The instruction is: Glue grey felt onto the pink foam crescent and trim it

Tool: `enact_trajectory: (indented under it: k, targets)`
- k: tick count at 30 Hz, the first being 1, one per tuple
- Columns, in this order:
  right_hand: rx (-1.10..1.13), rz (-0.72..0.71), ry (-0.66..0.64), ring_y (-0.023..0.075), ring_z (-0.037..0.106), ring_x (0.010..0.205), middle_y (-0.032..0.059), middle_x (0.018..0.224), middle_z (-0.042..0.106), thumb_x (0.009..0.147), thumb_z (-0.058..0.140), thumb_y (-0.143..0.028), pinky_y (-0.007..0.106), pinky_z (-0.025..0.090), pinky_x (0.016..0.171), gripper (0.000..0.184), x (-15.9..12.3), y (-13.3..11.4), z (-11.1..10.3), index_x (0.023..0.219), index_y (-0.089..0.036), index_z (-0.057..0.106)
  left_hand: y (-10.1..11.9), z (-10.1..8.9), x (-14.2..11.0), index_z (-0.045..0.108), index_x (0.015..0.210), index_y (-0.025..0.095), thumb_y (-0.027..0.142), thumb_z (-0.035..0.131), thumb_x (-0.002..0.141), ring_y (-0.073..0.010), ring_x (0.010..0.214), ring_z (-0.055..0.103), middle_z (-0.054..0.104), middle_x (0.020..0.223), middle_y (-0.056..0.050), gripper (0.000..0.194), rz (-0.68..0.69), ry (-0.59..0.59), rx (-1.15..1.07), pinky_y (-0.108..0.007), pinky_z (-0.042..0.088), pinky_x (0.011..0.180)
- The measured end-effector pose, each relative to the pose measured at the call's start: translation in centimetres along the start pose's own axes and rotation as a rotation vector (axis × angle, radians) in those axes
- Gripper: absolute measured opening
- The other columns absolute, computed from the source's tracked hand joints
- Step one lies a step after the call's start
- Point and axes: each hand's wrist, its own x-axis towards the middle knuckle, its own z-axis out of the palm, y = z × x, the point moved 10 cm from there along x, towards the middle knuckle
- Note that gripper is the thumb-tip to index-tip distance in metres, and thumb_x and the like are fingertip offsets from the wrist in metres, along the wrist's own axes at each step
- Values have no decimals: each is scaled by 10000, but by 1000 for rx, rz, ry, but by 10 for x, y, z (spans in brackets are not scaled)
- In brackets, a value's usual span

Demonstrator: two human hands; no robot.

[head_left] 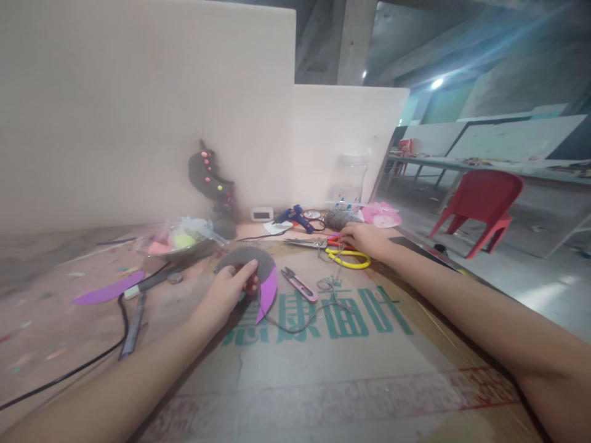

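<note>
My left hand [231,286] is closed on a crescent [268,295] of purple sheet, its upper part wrapped in grey yarn. A loose yarn strand [295,331] runs from the crescent across the cardboard and loops to the right. My right hand [360,237] reaches to the back right, fingers pinched on the grey yarn near the yarn ball [340,218]. Just below those fingers lie scissors [348,257] with yellow and red handles, strands crossing them. Pink thread snips [300,285] rest on the cardboard between my hands.
A blue glue gun [295,216], a small white timer [261,214] and a dark crescent ornament with pompoms [207,175] stand along the back. At left are a bowl of pompoms [178,243], another purple crescent [108,289], a utility knife [133,326] and a black cable [69,374].
</note>
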Motion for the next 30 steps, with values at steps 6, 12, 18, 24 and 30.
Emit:
enact_trajectory:
  k: [6,12,18,24,30]
  targets:
    - [146,122,239,176,621,757,79,868,689,931,369,-278,296,456,709,278,1,-9,-60,1018,-148,599,2,1,-1,564,594,145,528,564,785,-124,533,512,565,540,-16,428,2,-1,27,-240,387,563]
    - [534,-13,626,188,655,861,44,893,695,869,537,-317,359,502,822,130,-29,-42,-144,897,-206,599,7,1,-4,556,608,151,510,588,772,-122,540,521,571,563,-6,397,-1,12,-8,-239,395,563]
    - [586,-208,873,183,643,942,24,964,672,906,535,-273,373,516,846,93,-81,-91,-195,916,-266,627,10,0,-6,552,595,147,502,604,756,-125,519,519,563,545,-10,393,11,32,-12,-247,394,553]
    - [324,-217,373,176,650,747,11,909,705,900,518,-325,331,502,691,208,-55,-108,-166,1019,-275,682,7,2,-4,568,610,142,538,576,767,-130,534,520,568,546,-19,426,16,-3,2,-247,396,560]
    - [235,-58,-1,217,660,835,33,1002,727,877,506,-406,320,502,717,311,-15,-66,-86,1037,-237,713,9,4,-5,539,587,155,507,595,743,-122,504,511,554,520,0,389,-5,14,-53,-242,387,538]
